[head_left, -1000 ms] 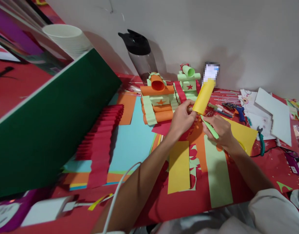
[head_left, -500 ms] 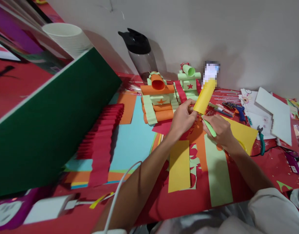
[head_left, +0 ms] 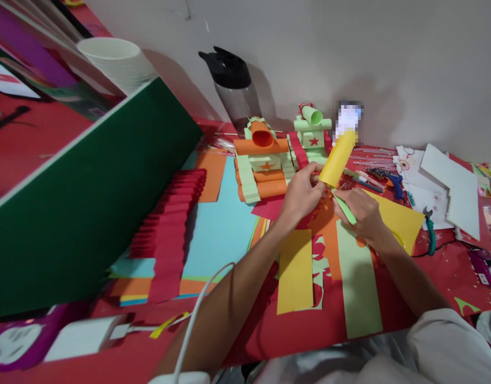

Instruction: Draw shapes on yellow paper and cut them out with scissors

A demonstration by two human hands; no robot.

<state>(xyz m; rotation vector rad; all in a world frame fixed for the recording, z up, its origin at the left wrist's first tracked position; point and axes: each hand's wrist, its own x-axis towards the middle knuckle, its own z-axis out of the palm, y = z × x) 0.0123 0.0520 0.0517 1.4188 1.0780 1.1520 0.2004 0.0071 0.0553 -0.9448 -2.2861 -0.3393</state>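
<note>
My left hand (head_left: 303,193) is closed around the lower end of a yellow paper tube (head_left: 338,161), which slants up and away toward the wall. Between the fingers of my right hand (head_left: 360,209) is a slim light green tool (head_left: 344,207), its tip near the tube's lower opening; whether it is a pen or a craft knife I cannot make out. Beyond my left hand stand an orange paper model (head_left: 262,160) made of rolled tubes and a light green one (head_left: 312,136) with a red star. A yellow paper strip (head_left: 295,272) and a light green strip (head_left: 360,288) lie below my hands.
At the left leans a large dark green board (head_left: 97,197), with stacked white cups (head_left: 117,64) behind it. A black-lidded bottle (head_left: 233,80) stands by the wall. A blue glue gun (head_left: 396,186), pliers (head_left: 429,234) and white foam board (head_left: 451,181) are at the right. A white cable (head_left: 197,309) crosses my left forearm.
The whole view has shifted slightly, so things sit a little further right. Both hands keep their hold on the yellow tube and the green tool, with hardly any movement.
</note>
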